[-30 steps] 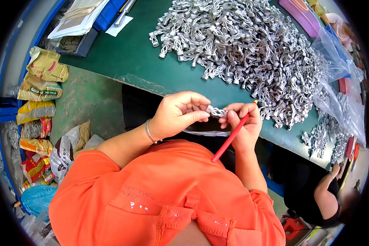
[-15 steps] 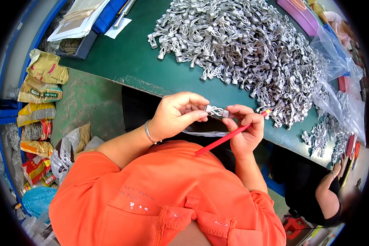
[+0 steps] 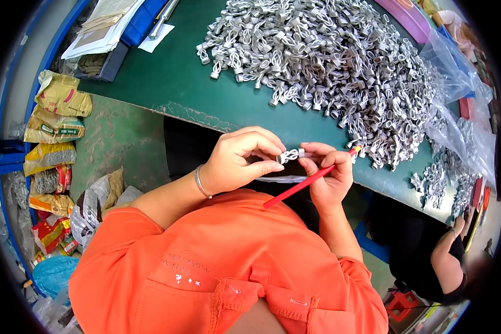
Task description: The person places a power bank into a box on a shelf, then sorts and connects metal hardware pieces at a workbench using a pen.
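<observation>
Between my hands is a small silver metal fitting [image 3: 291,156], with ribbed collars at its ends and twisted loops in the middle. My left hand [image 3: 244,156] pinches its left end between thumb and fingers. At the other end, the fingertips of my right hand [image 3: 329,177] close on the collar. A slim red pencil-like stick [image 3: 298,192] with a yellowish tip also lies in my right hand, slanting across the fingers. On the green table ahead is a large heap of similar silver fittings [image 3: 323,61].
Clear plastic bags [image 3: 456,128] and a pink tray [image 3: 409,19] border the heap on the right. Papers [image 3: 103,28] and a blue bin [image 3: 142,25] stand at the back left. Filled sacks [image 3: 53,125] line the left shelf. Another person's arm [image 3: 446,259] is at right.
The fitting has turned a little between my fingers and looks shorter from this angle. My right hand has moved slightly left, the red stick with it.
</observation>
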